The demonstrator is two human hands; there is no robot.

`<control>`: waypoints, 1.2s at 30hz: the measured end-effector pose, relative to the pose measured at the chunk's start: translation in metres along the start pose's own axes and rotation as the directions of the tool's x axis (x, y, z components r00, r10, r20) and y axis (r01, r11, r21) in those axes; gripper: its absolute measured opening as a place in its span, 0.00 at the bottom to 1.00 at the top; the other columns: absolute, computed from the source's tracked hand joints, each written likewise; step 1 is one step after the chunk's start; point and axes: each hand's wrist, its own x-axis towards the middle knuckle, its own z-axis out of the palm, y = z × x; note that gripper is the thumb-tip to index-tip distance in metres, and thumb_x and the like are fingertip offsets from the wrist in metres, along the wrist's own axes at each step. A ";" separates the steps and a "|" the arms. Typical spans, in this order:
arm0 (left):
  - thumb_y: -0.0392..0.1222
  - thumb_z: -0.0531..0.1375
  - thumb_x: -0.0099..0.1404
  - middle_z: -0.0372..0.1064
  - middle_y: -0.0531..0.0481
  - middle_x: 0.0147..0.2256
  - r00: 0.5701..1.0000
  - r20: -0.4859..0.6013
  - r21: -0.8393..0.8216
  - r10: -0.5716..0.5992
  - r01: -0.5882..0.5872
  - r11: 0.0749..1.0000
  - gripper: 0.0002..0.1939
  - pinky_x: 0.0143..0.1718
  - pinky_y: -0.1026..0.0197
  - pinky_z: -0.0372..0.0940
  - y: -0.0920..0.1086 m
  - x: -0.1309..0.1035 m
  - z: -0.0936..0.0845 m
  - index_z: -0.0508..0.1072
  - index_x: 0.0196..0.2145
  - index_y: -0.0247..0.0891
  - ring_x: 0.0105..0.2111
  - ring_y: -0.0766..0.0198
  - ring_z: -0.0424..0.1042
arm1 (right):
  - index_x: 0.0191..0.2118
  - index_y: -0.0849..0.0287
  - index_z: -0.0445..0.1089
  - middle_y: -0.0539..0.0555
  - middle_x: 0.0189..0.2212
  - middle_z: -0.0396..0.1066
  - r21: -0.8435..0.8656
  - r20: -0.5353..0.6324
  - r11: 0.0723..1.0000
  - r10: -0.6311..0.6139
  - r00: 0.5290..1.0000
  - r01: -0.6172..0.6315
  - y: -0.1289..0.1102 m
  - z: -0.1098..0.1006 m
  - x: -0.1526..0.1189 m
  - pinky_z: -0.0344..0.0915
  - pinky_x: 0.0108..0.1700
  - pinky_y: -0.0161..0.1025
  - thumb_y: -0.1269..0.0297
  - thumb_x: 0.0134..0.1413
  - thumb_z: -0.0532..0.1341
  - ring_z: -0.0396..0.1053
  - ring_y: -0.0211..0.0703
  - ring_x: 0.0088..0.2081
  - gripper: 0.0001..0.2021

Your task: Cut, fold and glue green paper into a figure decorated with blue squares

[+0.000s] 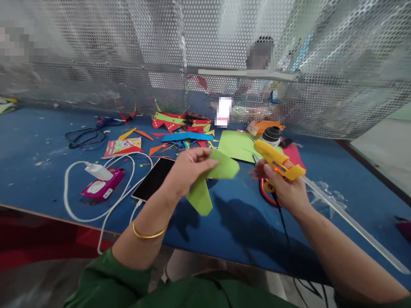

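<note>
Between the thumb and fingers of my left hand (189, 169) is a light green paper cutout (201, 196), held above the blue table, with one lobe pointing right and another pointing down. My right hand (290, 190) grips a yellow hot glue gun (278, 160) by its handle. A long clear glue stick (353, 222) sticks out from the gun's back end, and its orange light glows. The gun's nozzle points up and left, apart from the paper. Below my right hand lie scissors (266, 192) with red handles, partly hidden.
A phone (154, 179) and a magenta power adapter (104, 184) with a white cable lie left. Behind are red and green paper pieces (170, 122), blue strips (188, 137), a green sheet (236, 145) and a black-capped bottle (271, 136). Perforated metal mesh (128, 64) closes off the back.
</note>
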 end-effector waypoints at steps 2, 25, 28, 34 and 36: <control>0.37 0.70 0.52 0.79 0.50 0.29 0.975 0.158 0.003 -0.159 0.161 0.987 0.09 0.32 0.64 0.71 -0.007 -0.011 0.019 0.79 0.33 0.36 0.27 0.66 0.76 | 0.41 0.53 0.71 0.53 0.36 0.76 0.085 0.050 0.996 -0.021 0.999 0.017 0.003 -0.009 -0.008 0.76 0.41 0.45 0.44 0.56 0.63 0.78 0.49 0.39 0.18; 0.38 0.65 0.57 0.78 0.49 0.32 0.993 0.044 0.177 -0.108 0.099 0.979 0.08 0.36 0.66 0.68 -0.038 0.005 0.021 0.78 0.36 0.34 0.31 0.68 0.74 | 0.37 0.50 0.68 0.48 0.30 0.75 -0.285 0.235 0.901 -0.265 0.935 0.327 0.003 -0.002 -0.043 0.69 0.28 0.34 0.52 0.62 0.61 0.75 0.40 0.28 0.09; 0.40 0.65 0.58 0.78 0.49 0.32 0.995 0.027 0.211 -0.093 0.085 0.974 0.09 0.36 0.65 0.68 -0.038 0.005 0.022 0.78 0.36 0.34 0.31 0.66 0.75 | 0.37 0.50 0.68 0.48 0.28 0.75 -0.309 0.235 0.892 -0.263 0.936 0.328 0.003 -0.001 -0.045 0.66 0.24 0.36 0.49 0.62 0.60 0.73 0.40 0.25 0.11; 0.41 0.64 0.58 0.78 0.50 0.30 0.997 0.023 0.291 -0.069 0.059 0.955 0.08 0.32 0.65 0.68 -0.037 0.003 0.024 0.80 0.35 0.36 0.29 0.65 0.74 | 0.33 0.50 0.68 0.49 0.27 0.74 -0.304 0.209 0.918 -0.197 0.958 0.255 0.006 0.001 -0.048 0.66 0.24 0.38 0.47 0.59 0.62 0.71 0.41 0.23 0.13; 0.41 0.64 0.58 0.78 0.50 0.30 0.997 0.020 0.281 -0.077 0.068 0.957 0.08 0.32 0.65 0.68 -0.036 0.002 0.025 0.80 0.35 0.36 0.29 0.65 0.75 | 0.33 0.50 0.68 0.49 0.27 0.74 -0.316 0.197 0.919 -0.180 0.964 0.236 0.008 0.001 -0.049 0.67 0.24 0.38 0.45 0.58 0.62 0.70 0.41 0.23 0.14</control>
